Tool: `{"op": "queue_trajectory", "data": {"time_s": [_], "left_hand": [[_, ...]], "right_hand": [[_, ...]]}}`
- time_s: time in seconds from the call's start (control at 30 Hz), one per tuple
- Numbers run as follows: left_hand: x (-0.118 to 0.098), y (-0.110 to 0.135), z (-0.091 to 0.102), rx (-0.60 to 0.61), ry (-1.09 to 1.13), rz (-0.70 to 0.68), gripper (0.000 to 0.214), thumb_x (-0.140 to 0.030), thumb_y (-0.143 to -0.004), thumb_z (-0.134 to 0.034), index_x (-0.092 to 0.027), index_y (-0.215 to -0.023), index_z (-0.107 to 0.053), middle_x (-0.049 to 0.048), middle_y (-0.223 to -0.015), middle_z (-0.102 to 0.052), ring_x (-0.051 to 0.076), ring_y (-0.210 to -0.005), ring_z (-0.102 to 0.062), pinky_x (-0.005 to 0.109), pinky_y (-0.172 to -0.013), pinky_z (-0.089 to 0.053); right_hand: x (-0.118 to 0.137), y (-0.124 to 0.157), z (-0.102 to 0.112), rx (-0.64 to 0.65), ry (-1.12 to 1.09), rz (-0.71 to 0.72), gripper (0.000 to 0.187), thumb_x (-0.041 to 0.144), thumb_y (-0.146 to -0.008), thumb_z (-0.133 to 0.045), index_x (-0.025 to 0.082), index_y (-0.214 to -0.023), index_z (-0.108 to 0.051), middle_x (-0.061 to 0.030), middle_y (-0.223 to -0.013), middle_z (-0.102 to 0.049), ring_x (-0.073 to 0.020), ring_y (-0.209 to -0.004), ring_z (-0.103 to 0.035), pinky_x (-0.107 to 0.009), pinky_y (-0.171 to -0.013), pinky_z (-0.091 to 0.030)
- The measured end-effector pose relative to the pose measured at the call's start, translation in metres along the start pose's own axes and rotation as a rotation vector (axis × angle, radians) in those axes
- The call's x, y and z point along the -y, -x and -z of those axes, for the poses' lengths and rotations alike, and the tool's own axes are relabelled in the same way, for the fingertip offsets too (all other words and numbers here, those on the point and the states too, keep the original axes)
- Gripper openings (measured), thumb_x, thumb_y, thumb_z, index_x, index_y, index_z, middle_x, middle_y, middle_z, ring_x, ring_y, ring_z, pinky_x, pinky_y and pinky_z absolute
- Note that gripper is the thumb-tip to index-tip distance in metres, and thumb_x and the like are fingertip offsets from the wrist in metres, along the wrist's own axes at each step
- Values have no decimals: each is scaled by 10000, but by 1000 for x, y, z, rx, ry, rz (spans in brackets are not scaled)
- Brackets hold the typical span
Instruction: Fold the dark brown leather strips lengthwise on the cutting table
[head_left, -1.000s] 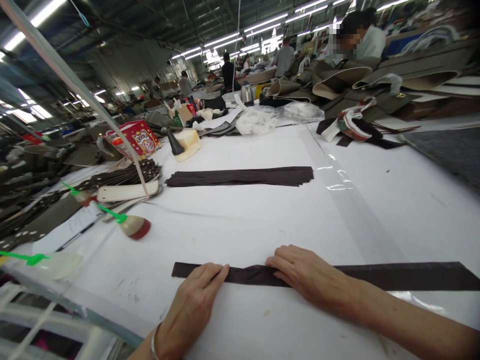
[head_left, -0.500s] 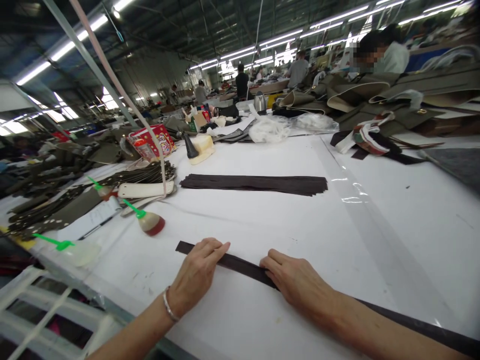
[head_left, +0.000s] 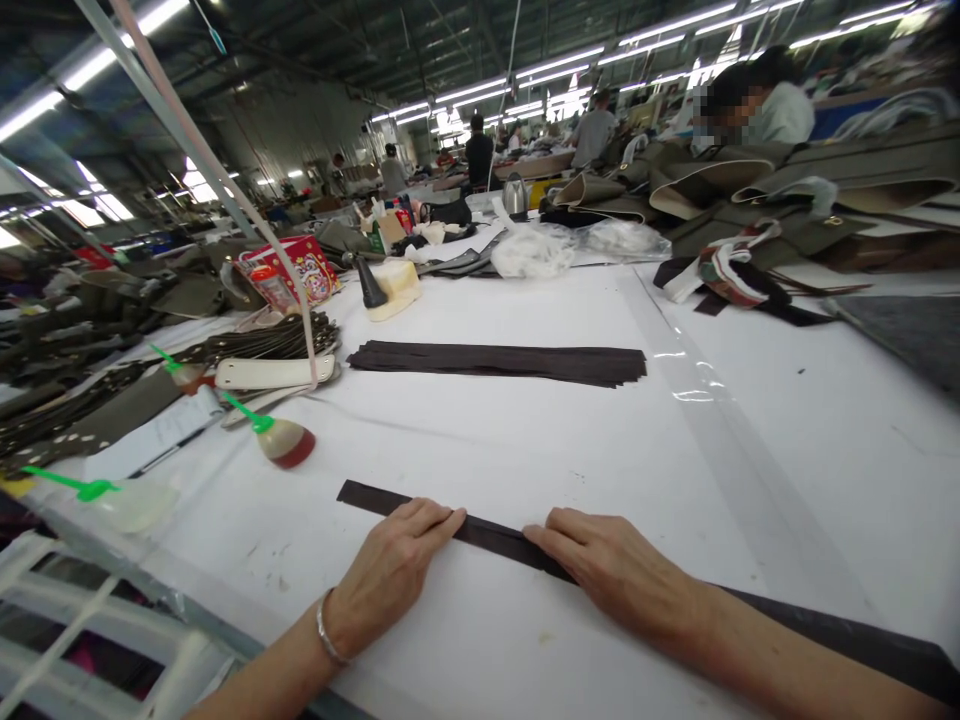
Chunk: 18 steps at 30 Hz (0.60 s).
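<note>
A long, narrow dark brown strip (head_left: 495, 541), apparently fabric or leather, runs slantwise over the white table from centre left down to the right edge. My left hand (head_left: 401, 560), with a bracelet at its wrist, is closed on the strip a little in from its left end. Further right along the same strip, my right hand (head_left: 611, 560) has its fingers pinched at the upper edge, where a fold line shows. Beneath my right forearm part of the strip is hidden; it comes out wider beyond. Behind both hands lies a stack of similar dark strips (head_left: 495, 363).
Left of my hands are squeeze bottles with green spouts, one holding reddish liquid (head_left: 285, 442) and one clear (head_left: 135, 503). A hose (head_left: 304, 310) hangs down near pale straps (head_left: 274, 373). Dark bag pieces (head_left: 720, 185) are heaped at the back right. Several people work further off.
My left hand has slid rightward along the strip, so more of its left end shows. My right hand has shifted slightly right, its fingers lying flatter. The view has turned a little.
</note>
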<state>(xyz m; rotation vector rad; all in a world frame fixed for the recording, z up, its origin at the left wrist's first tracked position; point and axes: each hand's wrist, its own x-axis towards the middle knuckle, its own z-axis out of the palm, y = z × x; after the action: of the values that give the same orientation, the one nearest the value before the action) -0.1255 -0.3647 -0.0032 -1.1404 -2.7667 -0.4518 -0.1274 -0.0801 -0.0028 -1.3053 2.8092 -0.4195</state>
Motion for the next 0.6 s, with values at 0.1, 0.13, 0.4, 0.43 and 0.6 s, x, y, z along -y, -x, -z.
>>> {"op": "queue_trajectory", "data": {"time_s": [0.1, 0.13, 0.4, 0.43, 0.6], "left_hand": [[2, -1, 1, 47, -1, -15, 454, -53, -928, -355, -192, -1348, -459, 84, -1089, -584, 209, -990, -520, 399, -883, -504], [2, -2, 2, 67, -6, -18, 459, -54, -928, -355, -198, -1352, -457, 84, -1088, -581, 212, -982, -515, 401, -874, -504], [-2, -10, 7, 187, -102, -33, 516, -43, -904, -398, -223, -1388, -413, 66, -983, -565, 217, -893, -490, 403, -830, -496], [-3, -10, 7, 192, -109, -36, 520, -39, -901, -400, -219, -1390, -409, 66, -978, -563, 218, -890, -488, 403, -831, -494], [-2, -9, 7, 184, -126, -67, 519, -34, -899, -394, -203, -1389, -406, 73, -987, -560, 219, -891, -488, 400, -826, -491]], "right_hand": [[-4, 5, 0, -25, 63, 39, 320, 28, -895, -454, 173, -1177, -498, -14, -843, -536, -155, -674, -524, -261, -573, -385], [-5, 6, -1, -32, 87, 55, 340, 24, -888, -457, 168, -1194, -485, -15, -844, -534, -155, -662, -520, -261, -560, -381], [-4, 8, -1, -22, 238, 58, 428, 11, -852, -471, 150, -1256, -441, -25, -847, -537, -156, -629, -524, -274, -523, -376], [-3, 8, 0, -19, 238, 52, 415, 21, -860, -472, 154, -1252, -445, -25, -849, -538, -159, -641, -530, -276, -529, -381], [-7, 9, 7, 17, 178, 28, 321, 58, -900, -455, 196, -1188, -486, -12, -854, -530, -150, -651, -528, -267, -525, -379]]}}
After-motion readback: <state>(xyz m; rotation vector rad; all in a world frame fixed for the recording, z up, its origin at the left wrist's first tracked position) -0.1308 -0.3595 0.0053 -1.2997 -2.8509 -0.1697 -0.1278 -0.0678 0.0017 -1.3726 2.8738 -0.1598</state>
